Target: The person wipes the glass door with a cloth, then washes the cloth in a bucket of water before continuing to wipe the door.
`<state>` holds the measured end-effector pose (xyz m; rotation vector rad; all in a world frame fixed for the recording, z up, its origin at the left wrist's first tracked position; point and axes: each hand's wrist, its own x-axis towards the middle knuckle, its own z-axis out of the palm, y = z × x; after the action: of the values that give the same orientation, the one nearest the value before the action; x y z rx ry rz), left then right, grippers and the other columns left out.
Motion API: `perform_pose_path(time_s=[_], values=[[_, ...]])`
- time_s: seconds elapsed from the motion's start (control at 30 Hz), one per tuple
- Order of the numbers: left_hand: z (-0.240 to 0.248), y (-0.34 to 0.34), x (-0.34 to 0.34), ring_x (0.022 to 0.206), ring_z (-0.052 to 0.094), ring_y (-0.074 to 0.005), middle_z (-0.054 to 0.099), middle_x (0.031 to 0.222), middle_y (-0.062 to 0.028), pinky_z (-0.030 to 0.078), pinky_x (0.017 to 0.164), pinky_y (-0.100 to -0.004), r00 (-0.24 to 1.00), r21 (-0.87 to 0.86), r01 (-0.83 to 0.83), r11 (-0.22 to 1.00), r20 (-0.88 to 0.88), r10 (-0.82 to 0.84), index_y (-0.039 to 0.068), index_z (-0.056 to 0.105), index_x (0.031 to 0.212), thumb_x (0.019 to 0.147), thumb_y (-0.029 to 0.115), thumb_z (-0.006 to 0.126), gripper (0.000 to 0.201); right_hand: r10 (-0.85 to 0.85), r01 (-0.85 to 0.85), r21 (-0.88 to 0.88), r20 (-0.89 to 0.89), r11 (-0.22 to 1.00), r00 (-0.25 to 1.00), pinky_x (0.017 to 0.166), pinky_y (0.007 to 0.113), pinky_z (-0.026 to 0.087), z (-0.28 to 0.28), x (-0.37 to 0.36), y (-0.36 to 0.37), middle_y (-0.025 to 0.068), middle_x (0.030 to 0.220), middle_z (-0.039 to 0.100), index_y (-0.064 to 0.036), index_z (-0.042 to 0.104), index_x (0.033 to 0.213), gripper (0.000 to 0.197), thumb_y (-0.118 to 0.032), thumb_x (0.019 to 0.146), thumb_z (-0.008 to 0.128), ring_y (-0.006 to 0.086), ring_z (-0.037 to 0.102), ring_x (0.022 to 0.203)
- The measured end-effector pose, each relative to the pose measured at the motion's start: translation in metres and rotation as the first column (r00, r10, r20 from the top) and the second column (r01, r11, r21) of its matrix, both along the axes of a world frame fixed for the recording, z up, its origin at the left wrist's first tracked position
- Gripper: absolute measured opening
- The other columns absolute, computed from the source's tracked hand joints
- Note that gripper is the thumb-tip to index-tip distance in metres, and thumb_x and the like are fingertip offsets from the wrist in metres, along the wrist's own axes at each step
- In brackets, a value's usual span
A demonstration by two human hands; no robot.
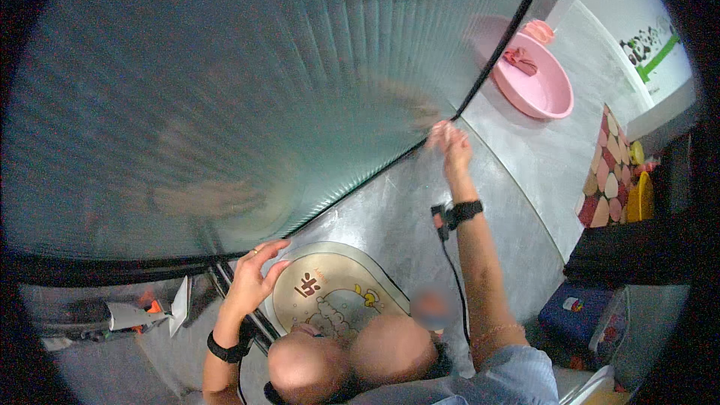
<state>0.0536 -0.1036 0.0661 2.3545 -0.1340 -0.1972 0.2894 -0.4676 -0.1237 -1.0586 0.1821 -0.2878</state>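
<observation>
A large ribbed glass panel (315, 105) in a thin black frame (390, 157) fills the upper left of the head view, with blurred reflections in it. My left hand (259, 274) is at the frame's lower edge, its thumb apart from the fingers and the fingertips by the black strip. A ring is on one finger. Farther off, my right hand (452, 144) is at the frame's far lower corner. Its fingers are drawn together and somewhat blurred; whatever they hold is too unclear to name. Both wrists wear black bands, and the right one carries a small device with a cable.
Below my hands lies a beige oval mat (292, 300) with cartoon drawings, beside my knees. A pink basin (551, 94) with a cloth in it stands at the far right. A pebble-patterned mat (606, 172) and a dark blue bag (574, 315) are at right.
</observation>
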Motion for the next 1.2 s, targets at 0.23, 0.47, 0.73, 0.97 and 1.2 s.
perform_pose_path(time_s=[0.23,0.47,0.73,0.97,1.2], values=[[-0.021,0.01,-0.014,0.092,0.061,-0.0242,0.061,0.106,-0.0146,0.05,0.08,-0.0313,0.989,-0.154,-0.147,0.977,-0.044,0.142,0.0,0.06,0.105,0.079,0.004,0.063,0.026,0.028,-0.031,-0.247,-0.019,0.969,0.999,0.081,0.026,0.042,-0.153,0.066,-0.034,0.0033,0.103,0.051,-0.0111,0.042,0.119,0.031,-0.032,0.097,0.036,0.0137,0.049,0.095],[-0.036,-0.015,-0.008,0.086,0.061,-0.0272,0.062,0.104,-0.0136,0.049,0.077,-0.0324,0.995,-0.078,-0.093,0.993,0.028,0.096,0.001,0.06,0.104,0.081,0.008,0.061,0.025,0.259,-0.25,0.3,0.009,0.921,0.966,0.066,0.025,0.04,-0.076,-0.059,0.124,-0.0031,0.08,0.044,-0.0138,0.042,0.087,0.028,-0.04,0.095,0.039,0.0094,0.045,0.073],[-0.047,0.01,-0.023,0.087,0.061,-0.0281,0.062,0.102,-0.0141,0.05,0.079,-0.0328,0.992,-0.076,-0.124,0.989,-0.02,0.122,0.002,0.061,0.105,0.08,0.006,0.063,0.025,0.133,-0.128,-0.039,0.16,0.991,0.978,0.059,0.021,0.038,-0.044,0.037,-0.022,-0.0007,0.071,0.046,-0.0104,0.047,0.08,0.032,-0.036,0.096,0.038,0.0096,0.046,0.068],[-0.056,0.017,-0.039,0.09,0.061,-0.0284,0.062,0.103,-0.0149,0.051,0.078,-0.0326,0.979,-0.062,-0.203,0.977,-0.019,0.203,0.002,0.061,0.105,0.082,0.007,0.061,0.024,0.085,-0.094,0.144,0.067,0.985,0.994,0.069,0.023,0.041,-0.038,0.026,0.008,-0.0012,0.083,0.044,-0.0113,0.043,0.089,0.009,-0.017,0.094,0.047,0.0109,0.045,0.074],[-0.056,0.016,-0.039,0.091,0.06,-0.0295,0.062,0.103,-0.0157,0.049,0.079,-0.0339,0.975,-0.108,-0.224,0.969,-0.039,0.221,0.001,0.059,0.106,0.083,0.012,0.06,0.025,0.301,-0.289,0.156,-0.057,0.944,0.952,0.068,0.027,0.042,-0.051,-0.043,0.094,-0.0004,0.079,0.046,-0.0114,0.042,0.086,0.015,-0.023,0.095,0.045,0.0127,0.046,0.072]])
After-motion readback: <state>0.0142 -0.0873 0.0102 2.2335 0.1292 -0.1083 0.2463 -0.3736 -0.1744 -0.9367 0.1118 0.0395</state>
